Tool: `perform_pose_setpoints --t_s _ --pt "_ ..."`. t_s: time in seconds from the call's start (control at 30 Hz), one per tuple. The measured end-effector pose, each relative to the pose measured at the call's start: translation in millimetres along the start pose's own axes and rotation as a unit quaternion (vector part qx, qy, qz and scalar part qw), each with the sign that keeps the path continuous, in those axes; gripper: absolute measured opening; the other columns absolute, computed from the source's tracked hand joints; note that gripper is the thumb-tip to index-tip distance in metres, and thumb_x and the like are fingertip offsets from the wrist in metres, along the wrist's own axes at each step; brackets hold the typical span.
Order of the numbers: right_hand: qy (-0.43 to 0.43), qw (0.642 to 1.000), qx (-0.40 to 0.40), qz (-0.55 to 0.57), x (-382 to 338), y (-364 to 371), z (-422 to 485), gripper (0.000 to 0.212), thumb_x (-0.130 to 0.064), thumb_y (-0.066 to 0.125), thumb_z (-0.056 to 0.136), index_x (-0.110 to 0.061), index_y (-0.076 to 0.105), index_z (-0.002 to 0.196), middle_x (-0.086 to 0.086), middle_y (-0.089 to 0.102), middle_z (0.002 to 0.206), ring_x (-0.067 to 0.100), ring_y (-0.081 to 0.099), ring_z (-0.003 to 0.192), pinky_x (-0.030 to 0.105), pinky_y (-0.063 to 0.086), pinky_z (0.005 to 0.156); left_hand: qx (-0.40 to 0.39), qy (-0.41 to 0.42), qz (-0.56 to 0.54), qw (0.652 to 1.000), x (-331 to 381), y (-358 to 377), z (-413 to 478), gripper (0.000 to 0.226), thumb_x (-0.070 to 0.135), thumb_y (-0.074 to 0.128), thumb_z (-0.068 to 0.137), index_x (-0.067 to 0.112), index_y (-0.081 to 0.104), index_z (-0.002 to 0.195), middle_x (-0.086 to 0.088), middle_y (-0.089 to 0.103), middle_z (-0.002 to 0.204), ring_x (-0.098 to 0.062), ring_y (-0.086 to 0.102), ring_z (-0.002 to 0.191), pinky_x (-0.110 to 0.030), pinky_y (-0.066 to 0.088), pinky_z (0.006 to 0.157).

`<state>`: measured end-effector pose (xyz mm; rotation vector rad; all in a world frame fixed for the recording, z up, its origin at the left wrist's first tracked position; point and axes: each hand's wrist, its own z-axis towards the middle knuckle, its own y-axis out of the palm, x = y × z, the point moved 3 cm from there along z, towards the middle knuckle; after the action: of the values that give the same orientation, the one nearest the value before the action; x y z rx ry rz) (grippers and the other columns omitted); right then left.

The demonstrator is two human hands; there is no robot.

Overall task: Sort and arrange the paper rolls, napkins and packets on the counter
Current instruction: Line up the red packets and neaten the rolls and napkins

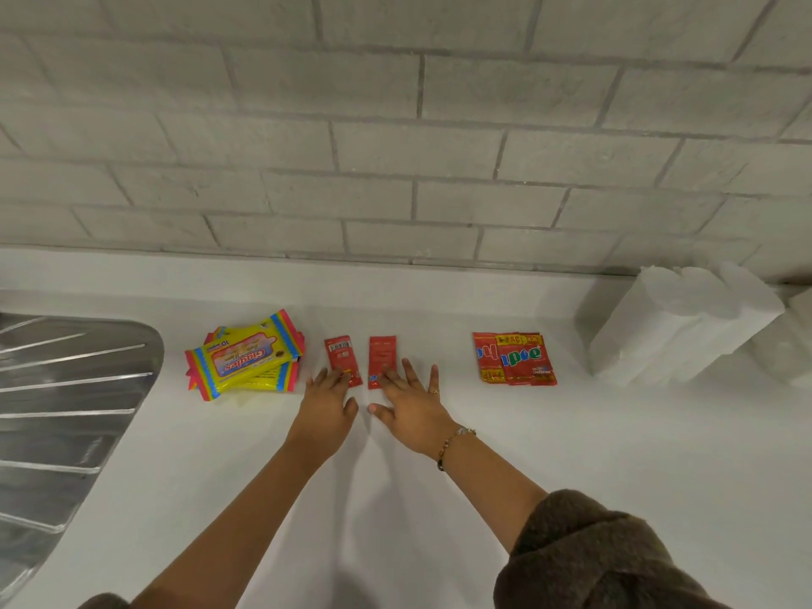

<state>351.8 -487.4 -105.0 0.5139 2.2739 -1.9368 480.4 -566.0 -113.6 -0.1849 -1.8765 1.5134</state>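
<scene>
Pressing flat on two small red sachets, both hands reach forward over the white counter point(615, 454). Left hand point(327, 408) has fingers straight and spread, nothing grasped, fingertips on the near end of the left sachet point(340, 358), which shows a barcode. Right hand point(413, 410) is the same: fingers loose and splayed, tips on the near end of the right sachet point(381, 358). A ring point(434, 391) and a bracelet point(454, 439) are on the right hand and wrist, with a brown sleeve point(593, 556) pushed up the forearm.

The sachets lie side by side, apart, long edges roughly parallel, mid-counter. Just left of them is a loose stack of yellow wipe packs point(246, 356) with pink and blue borders, top pack tilted. Well to the right, a small pile of red packets point(514, 358) overlaps, flat on the counter. Further right, near the wall, stand white paper napkins or rolls point(676, 327); cannot tell which. All items sit straight on the counter. A steel sink drainboard point(66, 410) is at far left. Grey brick wall point(395, 125) runs behind.
</scene>
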Motion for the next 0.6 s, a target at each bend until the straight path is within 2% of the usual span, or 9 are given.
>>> perform_pose_setpoints --t_s 0.07,0.13,0.27,0.4,0.6 --pt "0.001 1.000 0.011 -0.005 2 0 0 0.084 -0.065 -0.003 0.079 -0.019 0.013 0.147 0.000 0.010 0.157 0.021 -0.008 0.145 0.053 -0.022 0.106 -0.009 -0.002 0.005 1.000 1 2 2 0.051 0.020 0.042 0.096 0.009 0.030 0.144 -0.011 0.026 0.153 -0.027 0.017 0.145 -0.039 0.006 0.118" --pt "0.007 1.000 0.028 -0.008 9 -2 -2 0.100 -0.067 -0.015 0.064 -0.019 0.015 0.147 -0.001 0.012 0.157 0.021 -0.007 0.145 0.051 -0.024 0.103 -0.018 0.005 -0.001 1.000 6 5 5 0.052 0.021 0.041 0.096 0.010 0.027 0.145 -0.009 0.024 0.155 -0.025 0.014 0.146 -0.038 0.003 0.119" --pt "0.032 0.999 0.043 -0.006 30 -10 -14 0.102 -0.066 -0.016 0.062 -0.019 0.018 0.146 -0.002 0.015 0.156 0.019 -0.006 0.145 0.052 -0.025 0.102 -0.038 0.045 -0.003 0.998 23 14 11 0.053 0.023 0.041 0.096 0.012 0.026 0.146 -0.006 0.024 0.155 -0.023 0.012 0.146 -0.035 -0.001 0.118" --pt "0.078 0.996 0.044 0.009 52 -19 -28 0.089 -0.066 -0.006 0.074 -0.020 0.022 0.145 -0.003 0.016 0.156 0.016 -0.007 0.145 0.052 -0.021 0.106 -0.055 0.087 0.004 0.995 50 23 17 0.053 0.024 0.040 0.096 0.014 0.024 0.146 -0.004 0.022 0.156 -0.022 0.010 0.146 -0.032 -0.005 0.117" --pt "0.098 0.993 0.063 -0.001 77 -21 -41 0.116 -0.074 -0.028 0.054 -0.024 0.024 0.145 -0.004 0.021 0.155 0.018 -0.005 0.145 0.054 -0.024 0.102 -0.089 0.119 0.038 0.988 82 39 22 0.056 0.034 0.031 0.096 0.016 0.019 0.147 -0.003 0.016 0.157 -0.022 0.006 0.147 -0.033 -0.006 0.117"
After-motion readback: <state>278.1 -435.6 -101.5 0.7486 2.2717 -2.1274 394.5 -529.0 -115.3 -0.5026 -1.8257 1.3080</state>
